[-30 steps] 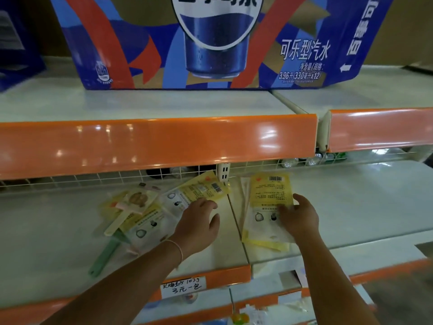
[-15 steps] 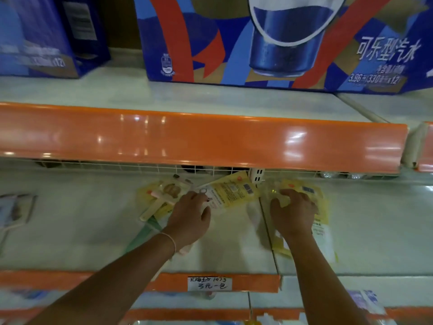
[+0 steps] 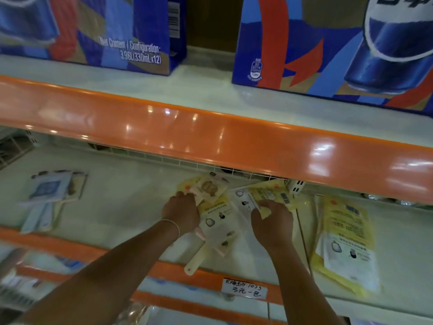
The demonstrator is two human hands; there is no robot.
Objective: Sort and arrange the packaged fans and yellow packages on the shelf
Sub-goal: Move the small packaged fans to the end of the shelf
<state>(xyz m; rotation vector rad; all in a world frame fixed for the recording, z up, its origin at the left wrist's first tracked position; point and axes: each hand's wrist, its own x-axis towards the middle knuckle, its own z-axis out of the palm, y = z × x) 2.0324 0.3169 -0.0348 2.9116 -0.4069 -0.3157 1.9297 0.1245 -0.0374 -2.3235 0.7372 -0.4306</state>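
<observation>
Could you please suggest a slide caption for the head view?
Both hands, left hand and right hand, gather yellow packages and a packaged fan on the shelf.

A loose heap of flat yellow plastic packages (image 3: 264,198) and a packaged fan with a cream handle (image 3: 212,191) is lying mid-shelf on the pale metal shelf (image 3: 121,202), with the left hand (image 3: 181,212) resting on its left side and the right hand (image 3: 273,221) on its right. Right of the heap, a separate stack of yellow packages (image 3: 344,242) is sitting apart; far left, a pile of pale blue flat packets (image 3: 50,193) is lying. Above, two blue cardboard drink cartons (image 3: 328,43) are standing side by side on the upper shelf.
</observation>
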